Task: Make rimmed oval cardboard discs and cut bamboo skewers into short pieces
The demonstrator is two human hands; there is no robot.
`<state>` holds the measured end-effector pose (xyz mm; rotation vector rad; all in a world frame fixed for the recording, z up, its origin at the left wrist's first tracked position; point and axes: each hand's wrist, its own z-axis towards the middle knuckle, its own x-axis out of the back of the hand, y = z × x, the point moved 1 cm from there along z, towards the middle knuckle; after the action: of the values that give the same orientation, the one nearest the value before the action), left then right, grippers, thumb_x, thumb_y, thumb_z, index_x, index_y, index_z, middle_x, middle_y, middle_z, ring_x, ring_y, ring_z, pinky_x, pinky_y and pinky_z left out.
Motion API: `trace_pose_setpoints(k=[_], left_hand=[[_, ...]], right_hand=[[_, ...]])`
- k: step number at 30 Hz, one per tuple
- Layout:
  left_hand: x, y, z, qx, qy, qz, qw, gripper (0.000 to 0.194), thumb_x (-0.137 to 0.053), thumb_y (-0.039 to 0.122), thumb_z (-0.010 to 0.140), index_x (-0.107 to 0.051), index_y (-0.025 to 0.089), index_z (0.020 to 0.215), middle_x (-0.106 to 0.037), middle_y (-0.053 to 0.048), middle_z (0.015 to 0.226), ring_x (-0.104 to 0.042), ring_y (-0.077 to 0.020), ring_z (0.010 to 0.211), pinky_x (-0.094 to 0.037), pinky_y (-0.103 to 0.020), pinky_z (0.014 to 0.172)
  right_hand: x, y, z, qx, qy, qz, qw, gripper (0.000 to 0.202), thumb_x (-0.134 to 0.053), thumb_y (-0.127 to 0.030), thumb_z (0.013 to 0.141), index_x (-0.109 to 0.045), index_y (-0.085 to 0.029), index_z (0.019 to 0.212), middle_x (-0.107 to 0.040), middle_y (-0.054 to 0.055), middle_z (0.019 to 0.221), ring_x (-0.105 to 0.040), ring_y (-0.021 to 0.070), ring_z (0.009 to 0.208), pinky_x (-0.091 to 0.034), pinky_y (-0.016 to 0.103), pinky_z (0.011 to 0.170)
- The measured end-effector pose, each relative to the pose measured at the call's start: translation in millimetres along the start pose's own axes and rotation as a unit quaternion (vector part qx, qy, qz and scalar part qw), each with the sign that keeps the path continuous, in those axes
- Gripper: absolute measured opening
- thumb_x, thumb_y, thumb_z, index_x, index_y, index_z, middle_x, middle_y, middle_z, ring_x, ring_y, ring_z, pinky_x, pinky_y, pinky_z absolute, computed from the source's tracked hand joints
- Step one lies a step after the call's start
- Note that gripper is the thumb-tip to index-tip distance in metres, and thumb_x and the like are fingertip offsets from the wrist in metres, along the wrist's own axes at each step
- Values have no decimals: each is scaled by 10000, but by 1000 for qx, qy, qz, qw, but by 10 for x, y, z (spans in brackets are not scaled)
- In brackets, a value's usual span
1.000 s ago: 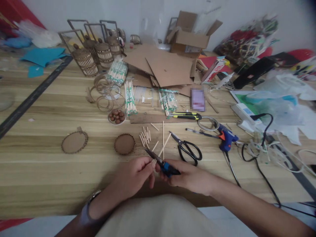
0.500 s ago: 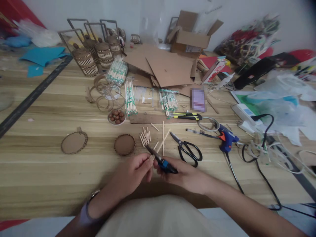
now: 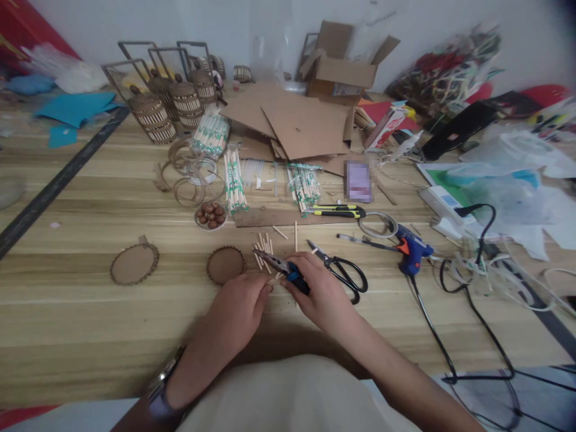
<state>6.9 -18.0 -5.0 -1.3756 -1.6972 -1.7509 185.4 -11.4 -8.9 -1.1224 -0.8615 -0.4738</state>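
Note:
My right hand [image 3: 320,293] is wrapped around the blue-and-black handles of a pair of pliers [image 3: 275,260], whose jaws point left over short cut wooden sticks [image 3: 264,243]. Just below the jaws, my left hand [image 3: 238,309] pinches a thin wooden stick [image 3: 275,279], partly hidden by the fingers. A round cardboard disc with a braided rim [image 3: 225,265] lies left of the cut pieces, and a second such disc [image 3: 134,264] is farther left. Black-handled scissors [image 3: 346,273] lie right of my right hand. A longer stick [image 3: 296,235] lies beyond it.
A blue hot glue gun [image 3: 414,252] with its cord is on the right. Behind are a yellow-black utility knife [image 3: 337,211], a bowl of brown beads [image 3: 210,215], packs of chopsticks [image 3: 234,180], cardboard sheets [image 3: 306,129] and several handled lantern-like baskets [image 3: 155,117].
The pliers have swung to point more to the left, and my right hand has moved up, back down over them. My left hand has turned its back upward, still near the pliers.

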Motion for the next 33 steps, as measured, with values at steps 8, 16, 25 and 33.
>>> trace_pose_setpoints(k=[8, 16, 25, 33], left_hand=[[-5, 19, 28, 4, 11, 149, 989, 293, -430, 87, 969, -716, 145, 1001, -759, -143, 902, -710, -328, 903, -473, -434, 774], [-87, -29, 62, 15, 26, 105, 994, 311, -381, 83, 961, -672, 134, 861, -752, -149, 847, -710, -302, 847, -450, -404, 773], [104, -182, 96, 63, -79, -395, 913, 331, -449, 445, 956, -623, 191, 835, -755, -30, 730, -680, -202, 731, -475, -292, 718], [-16, -109, 175, 62, -155, -455, 875, 308, -531, 442, 908, -655, 179, 808, -763, -42, 724, -700, -201, 716, -487, -293, 699]], right_hand=[[-184, -43, 14, -61, -4, -182, 981, 60, -608, -226, 898, -568, -182, 897, -638, 106, 894, -635, 282, 816, -481, 355, 674], [-223, -99, 153, -109, -16, -231, 967, 92, -641, -219, 859, -557, -192, 885, -653, 117, 926, -625, 281, 823, -431, 348, 689], [231, -3, 161, -67, -116, 90, 987, 31, -551, -246, 926, -553, -215, 926, -661, 29, 852, -616, 190, 766, -456, 286, 684], [175, -71, 158, -57, -170, 129, 975, 425, -565, -68, 847, -534, -204, 1248, -709, 100, 1185, -681, 229, 1063, -519, 356, 894]])
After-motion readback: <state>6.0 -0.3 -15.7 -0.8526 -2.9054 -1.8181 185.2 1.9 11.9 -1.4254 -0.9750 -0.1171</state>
